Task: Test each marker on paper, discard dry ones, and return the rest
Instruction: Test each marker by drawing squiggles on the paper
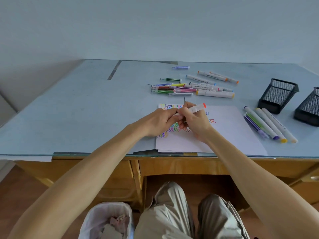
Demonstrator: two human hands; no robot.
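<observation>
Hands meet over the scribbled paper (229, 128): the right hand (193, 121) has its fingers wrapped around a white marker with an orange-red end cap (198, 107), while the left hand (162, 120) pinches its near end, seemingly working a cap, though the cap itself is hidden. Next, judging by the untested pile (174, 89) beyond, comes a test stroke on bare paper, then sorting toward the mesh holders (278, 95) or the bin (107, 219) below.

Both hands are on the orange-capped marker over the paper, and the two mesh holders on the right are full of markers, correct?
Not quite. The head view shows both mesh holders empty. The hands do hold the orange-capped marker over the paper.
</observation>
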